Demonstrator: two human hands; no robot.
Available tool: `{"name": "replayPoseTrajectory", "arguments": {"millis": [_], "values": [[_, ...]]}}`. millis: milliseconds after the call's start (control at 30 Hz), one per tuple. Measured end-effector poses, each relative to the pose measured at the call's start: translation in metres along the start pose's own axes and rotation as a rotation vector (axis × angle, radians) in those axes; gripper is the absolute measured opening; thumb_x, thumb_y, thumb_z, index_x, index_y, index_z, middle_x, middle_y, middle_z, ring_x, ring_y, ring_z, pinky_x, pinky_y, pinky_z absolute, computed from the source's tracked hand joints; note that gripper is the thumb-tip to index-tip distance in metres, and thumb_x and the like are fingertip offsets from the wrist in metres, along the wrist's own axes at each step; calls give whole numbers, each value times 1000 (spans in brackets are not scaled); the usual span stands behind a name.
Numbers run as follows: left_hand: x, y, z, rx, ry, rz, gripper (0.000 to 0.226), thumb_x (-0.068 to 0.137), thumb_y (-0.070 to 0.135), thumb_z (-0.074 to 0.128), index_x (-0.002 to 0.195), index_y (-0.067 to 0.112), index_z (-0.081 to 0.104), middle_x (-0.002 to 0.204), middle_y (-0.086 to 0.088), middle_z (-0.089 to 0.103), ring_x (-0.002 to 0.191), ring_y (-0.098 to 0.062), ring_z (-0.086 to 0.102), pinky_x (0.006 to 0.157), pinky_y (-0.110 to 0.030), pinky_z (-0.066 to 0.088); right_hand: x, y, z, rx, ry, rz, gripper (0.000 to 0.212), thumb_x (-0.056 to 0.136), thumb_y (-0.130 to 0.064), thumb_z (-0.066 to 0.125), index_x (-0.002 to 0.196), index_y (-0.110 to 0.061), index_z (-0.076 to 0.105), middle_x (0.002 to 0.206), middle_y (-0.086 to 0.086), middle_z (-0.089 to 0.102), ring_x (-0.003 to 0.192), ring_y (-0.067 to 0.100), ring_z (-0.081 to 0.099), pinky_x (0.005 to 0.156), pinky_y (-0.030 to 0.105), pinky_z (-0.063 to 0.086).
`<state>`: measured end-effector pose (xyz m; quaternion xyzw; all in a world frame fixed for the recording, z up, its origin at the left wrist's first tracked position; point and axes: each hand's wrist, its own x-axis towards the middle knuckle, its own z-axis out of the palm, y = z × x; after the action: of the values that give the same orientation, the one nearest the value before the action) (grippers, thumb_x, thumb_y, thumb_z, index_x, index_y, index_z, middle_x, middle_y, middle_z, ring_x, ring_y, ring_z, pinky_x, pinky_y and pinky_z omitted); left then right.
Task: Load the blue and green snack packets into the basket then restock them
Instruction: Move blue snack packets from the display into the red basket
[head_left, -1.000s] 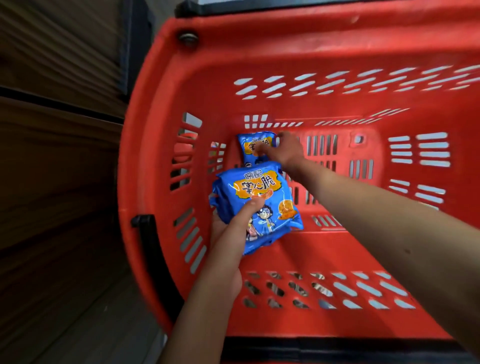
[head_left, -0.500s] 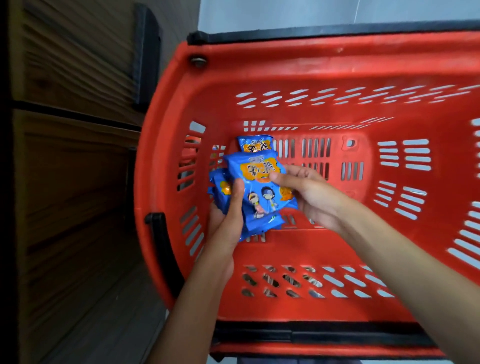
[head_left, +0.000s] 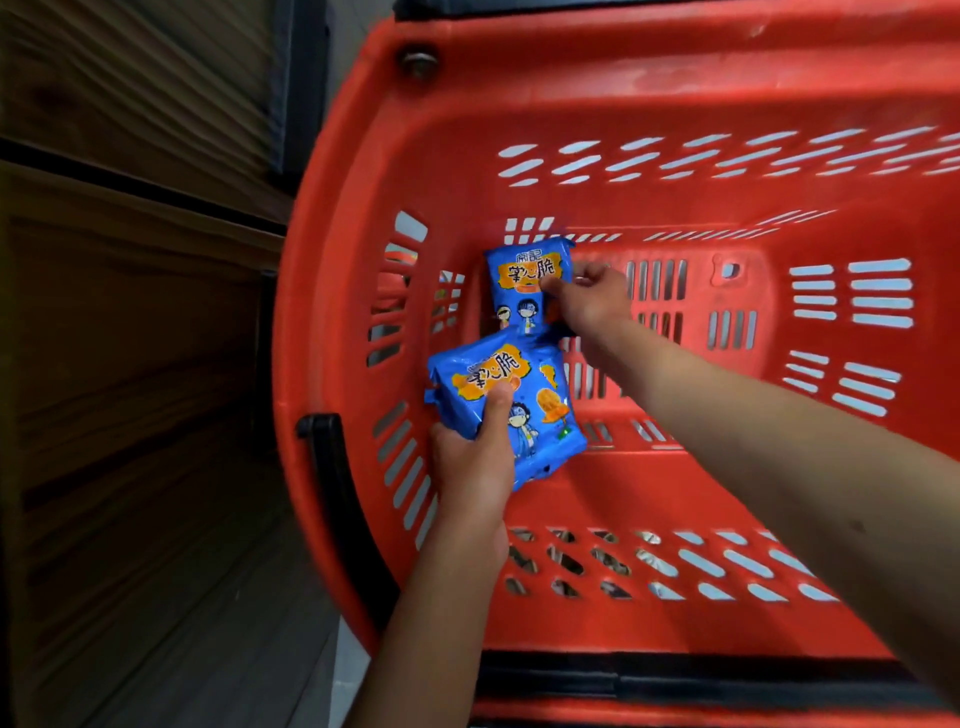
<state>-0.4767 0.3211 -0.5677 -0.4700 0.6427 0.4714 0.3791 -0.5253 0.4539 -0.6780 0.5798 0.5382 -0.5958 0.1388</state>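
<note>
red basket (head_left: 675, 93) interior, right hand (head_left: 587, 301) pinching far blue packet (head_left: 524, 291), left hand (head_left: 472, 462) gripping near packet stack (head_left: 524, 395)

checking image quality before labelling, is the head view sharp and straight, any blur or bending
Head view: wide-angle bending curves the red basket rim; the right forearm is smeared by motion blur at the frame edge; print on the blue snack packets stays readable; wooden shelving on the left is dim and soft.

One blue snack packet (head_left: 524, 288) is pinched upright at its right edge by the right hand's fingers (head_left: 558, 285). A small stack of blue packets (head_left: 506, 400) is gripped beneath the left thumb (head_left: 496, 405), inside the red basket (head_left: 675, 478).
</note>
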Motion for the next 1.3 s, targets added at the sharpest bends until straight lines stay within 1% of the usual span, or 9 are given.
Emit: {"name": "replayPoseTrajectory", "arguments": {"millis": [100, 233, 367, 467, 633, 833, 1000, 1167, 1300], "values": [[1, 3, 0, 6, -6, 4, 51, 82, 44, 66, 124, 17, 54, 119, -5, 64, 109, -25, 62, 98, -43, 48, 4, 7, 13, -82, 122, -21, 14, 79, -19, 67, 91, -21, 61, 84, 3, 68, 81, 24, 69, 78, 41, 57], [5, 7, 0, -18, 1, 7, 47, 84, 40, 66, 122, 15, 56, 115, -7, 67, 103, -24, 65, 93, -42, 52, 1, 15, 19, -136, -18, -85, 7, 85, -16, 57, 90, -20, 57, 82, 8, 68, 67, 24, 65, 71, 41, 56], [4, 9, 2, -60, -6, -11, 44, 84, 37, 66, 121, 15, 57, 111, -7, 69, 97, -23, 68, 83, -35, 55, -4, 22, 4, -208, -193, -66, 23, 94, -20, 51, 116, -18, 54, 109, 9, 66, 95, 29, 64, 91, 46, 51], [2, 11, 4, -87, -19, -17, 43, 84, 35, 67, 121, 14, 58, 111, -8, 69, 98, -25, 68, 84, -36, 55, -22, 19, -8, -256, -106, -129, 41, 94, -24, 51, 132, -12, 45, 128, 9, 57, 110, 28, 58, 98, 43, 45], [-5, 20, 3, -67, -50, 20, 38, 86, 32, 65, 119, 14, 61, 110, -9, 70, 98, -25, 68, 76, -32, 54, -79, 7, -23, -167, -206, -251, 16, 87, -26, 62, 76, -16, 66, 71, -1, 64, 70, 11, 57, 72, 35, 47], [-10, 32, 3, -125, -121, 25, 46, 96, 38, 41, 125, 7, 58, 122, -18, 63, 113, -34, 60, 101, -50, 44, -101, -6, -45, -138, -365, -121, 16, 82, -12, 69, 74, -6, 57, 62, 4, 36, 51, 6, 37, 49, 14, 30], [-7, 23, 1, 58, -17, 0, 47, 97, 34, 41, 136, 9, 45, 136, -15, 52, 126, -34, 48, 108, -49, 36, -69, -22, -50, 65, -217, -46, 19, 86, -10, 64, 70, -18, 55, 48, -10, 59, 40, -1, 51, 39, 12, 38], [-6, 16, 5, 32, 43, -3, 30, 97, 13, 46, 126, 6, 45, 124, -21, 58, 111, -36, 58, 98, -49, 46, -37, -18, -34, 17, -127, -61, 16, 84, -11, 67, 80, -16, 52, 65, 1, 54, 45, 4, 48, 38, 14, 36], [-8, 9, 7, 22, 2, -9, 36, 98, 12, 44, 133, 8, 42, 122, -15, 59, 106, -31, 61, 91, -41, 50, -24, -4, -7, -32, -38, -103, 28, 79, -13, 73, 73, -18, 46, 69, 2, 49, 66, 17, 52, 65, 32, 48]]}}
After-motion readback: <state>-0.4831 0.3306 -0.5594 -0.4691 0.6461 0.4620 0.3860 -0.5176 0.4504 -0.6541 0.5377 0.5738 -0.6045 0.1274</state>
